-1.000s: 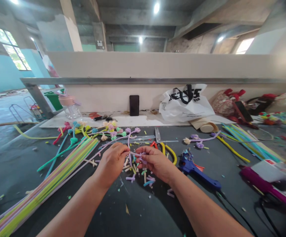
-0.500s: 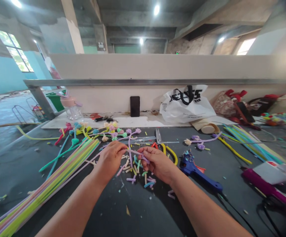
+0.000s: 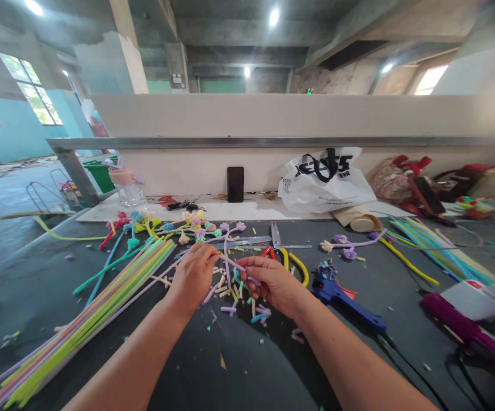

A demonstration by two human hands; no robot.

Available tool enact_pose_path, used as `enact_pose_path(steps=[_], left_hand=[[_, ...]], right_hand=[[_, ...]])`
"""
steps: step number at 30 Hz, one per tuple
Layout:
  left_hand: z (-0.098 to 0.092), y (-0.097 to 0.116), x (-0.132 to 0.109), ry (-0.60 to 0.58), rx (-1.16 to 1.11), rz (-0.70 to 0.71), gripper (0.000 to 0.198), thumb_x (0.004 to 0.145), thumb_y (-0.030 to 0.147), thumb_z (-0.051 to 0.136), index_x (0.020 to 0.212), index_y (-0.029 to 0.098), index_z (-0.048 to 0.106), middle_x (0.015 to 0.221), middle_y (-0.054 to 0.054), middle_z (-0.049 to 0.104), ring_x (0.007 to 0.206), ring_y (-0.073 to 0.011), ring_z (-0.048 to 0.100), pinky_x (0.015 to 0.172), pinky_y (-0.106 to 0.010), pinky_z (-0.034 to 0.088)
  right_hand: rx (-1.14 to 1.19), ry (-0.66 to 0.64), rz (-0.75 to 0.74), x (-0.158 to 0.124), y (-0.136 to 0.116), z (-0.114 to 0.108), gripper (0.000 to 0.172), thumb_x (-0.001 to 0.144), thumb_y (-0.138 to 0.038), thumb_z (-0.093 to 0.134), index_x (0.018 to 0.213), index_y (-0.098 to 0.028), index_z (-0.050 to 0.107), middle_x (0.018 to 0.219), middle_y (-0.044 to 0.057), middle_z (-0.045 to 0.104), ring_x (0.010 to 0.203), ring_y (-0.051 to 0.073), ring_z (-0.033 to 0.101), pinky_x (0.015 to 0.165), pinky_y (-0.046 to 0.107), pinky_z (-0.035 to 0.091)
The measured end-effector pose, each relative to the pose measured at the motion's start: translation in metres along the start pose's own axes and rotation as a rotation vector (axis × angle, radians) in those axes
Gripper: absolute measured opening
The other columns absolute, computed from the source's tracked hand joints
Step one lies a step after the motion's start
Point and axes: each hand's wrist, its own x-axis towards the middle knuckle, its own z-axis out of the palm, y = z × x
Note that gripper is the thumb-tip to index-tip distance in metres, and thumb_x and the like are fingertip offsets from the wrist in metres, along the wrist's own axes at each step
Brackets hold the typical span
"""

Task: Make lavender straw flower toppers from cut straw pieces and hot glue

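A thin light purple fuzzy stem (image 3: pixel 231 261) stretches between my two hands over the dark table. My left hand (image 3: pixel 195 270) pinches its left part between thumb and fingertips. Its other end is in the fingers of my right hand (image 3: pixel 270 281), where a short purple piece pokes out. Below and between the hands lie small cut pieces (image 3: pixel 229 309) in purple, white, yellow and blue. Behind them rest scissors (image 3: pixel 293 261) with yellow and red handles, and finished-looking fuzzy flowers (image 3: pixel 198 222) in several colours.
Long pastel stems (image 3: pixel 89 319) lie in a bundle at left. A blue glue gun (image 3: pixel 350 305) with a cord and a magenta tool (image 3: pixel 465 322) are at right. Toward the back stand a black phone (image 3: pixel 235 184), a white bag (image 3: pixel 324 182) and a clear cup (image 3: pixel 128 188).
The fingers of my right hand have shifted slightly along the purple stem, and the stem's end now shows lower, beside the fingertips. The whole view has shifted a little.
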Motion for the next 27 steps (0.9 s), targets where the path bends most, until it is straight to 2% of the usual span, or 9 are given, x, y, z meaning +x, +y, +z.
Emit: enact_pose_path(steps=[4,8,12,14,16,19,23,25,27], left_hand=[[0.004,0.003,-0.002,0.015,-0.032,-0.002,0.013,0.083,0.012,0.048,0.073,0.018,0.055,0.072,-0.001,0.054,0.073,-0.0153,0.053,0.068,-0.026,0.042],[0.010,0.010,-0.004,0.001,-0.164,-0.011,0.012,0.082,0.012,0.049,0.074,0.017,0.057,0.073,-0.001,0.057,0.072,-0.0141,0.054,0.068,-0.025,0.043],[0.010,0.012,-0.004,-0.046,-0.310,-0.035,0.011,0.082,0.016,0.051,0.077,0.018,0.060,0.076,-0.002,0.060,0.074,-0.0141,0.055,0.070,-0.026,0.043],[0.009,0.010,-0.003,-0.083,-0.366,-0.106,0.011,0.082,0.020,0.051,0.077,0.017,0.061,0.072,-0.001,0.060,0.069,-0.0134,0.055,0.065,-0.024,0.043],[0.008,0.008,-0.002,-0.138,-0.409,-0.173,0.016,0.083,0.025,0.050,0.075,0.017,0.062,0.060,0.002,0.056,0.056,-0.0112,0.051,0.054,-0.021,0.041],[0.008,0.011,-0.002,-0.177,-0.435,-0.181,0.019,0.083,0.027,0.050,0.072,0.018,0.063,0.051,0.005,0.050,0.047,-0.0093,0.046,0.046,-0.019,0.038],[0.007,0.023,-0.002,0.000,-0.446,-0.108,0.011,0.078,0.018,0.057,0.072,0.017,0.065,0.068,-0.001,0.059,0.067,-0.0129,0.055,0.065,-0.025,0.046],[0.007,0.030,-0.002,-0.022,-0.522,-0.020,0.008,0.074,0.014,0.063,0.071,0.018,0.068,0.083,-0.004,0.061,0.081,-0.0154,0.058,0.076,-0.028,0.047],[0.008,0.034,-0.002,-0.048,-0.574,-0.046,0.007,0.071,0.015,0.067,0.070,0.020,0.071,0.100,-0.007,0.059,0.097,-0.0188,0.056,0.086,-0.032,0.045]], right_hand=[[0.041,0.077,-0.032,0.003,0.002,-0.001,0.020,0.067,-0.017,0.066,0.087,-0.013,0.063,0.065,-0.001,0.057,0.047,0.005,0.046,0.043,0.017,0.036],[0.136,0.179,-0.125,0.007,0.000,-0.003,0.015,0.063,-0.013,0.067,0.077,-0.013,0.062,0.058,-0.002,0.055,0.050,0.007,0.048,0.047,0.019,0.041],[0.181,0.208,-0.215,0.006,-0.006,-0.005,0.015,0.063,-0.015,0.070,0.075,-0.015,0.061,0.065,-0.003,0.055,0.055,0.005,0.050,0.054,0.017,0.045],[0.196,0.220,-0.251,0.005,-0.008,-0.006,0.016,0.063,-0.016,0.071,0.075,-0.016,0.061,0.068,-0.003,0.056,0.058,0.005,0.051,0.056,0.016,0.046],[0.207,0.241,-0.273,0.005,-0.008,-0.007,0.018,0.063,-0.015,0.072,0.077,-0.016,0.062,0.072,-0.002,0.057,0.060,0.005,0.053,0.059,0.017,0.048],[0.229,0.272,-0.283,0.007,-0.008,-0.008,0.021,0.061,-0.014,0.073,0.079,-0.017,0.062,0.079,-0.001,0.060,0.063,0.007,0.057,0.064,0.020,0.051],[0.222,0.235,-0.210,0.008,-0.004,-0.006,0.021,0.061,-0.014,0.074,0.079,-0.017,0.063,0.074,-0.001,0.061,0.065,0.008,0.058,0.069,0.022,0.051],[0.179,0.162,-0.139,0.008,0.000,-0.002,0.021,0.060,-0.013,0.075,0.078,-0.017,0.063,0.071,-0.001,0.061,0.064,0.008,0.058,0.066,0.021,0.050],[0.134,0.040,-0.063,0.006,0.006,0.004,0.019,0.060,-0.012,0.074,0.075,-0.016,0.063,0.067,-0.002,0.060,0.058,0.007,0.054,0.057,0.018,0.046]])
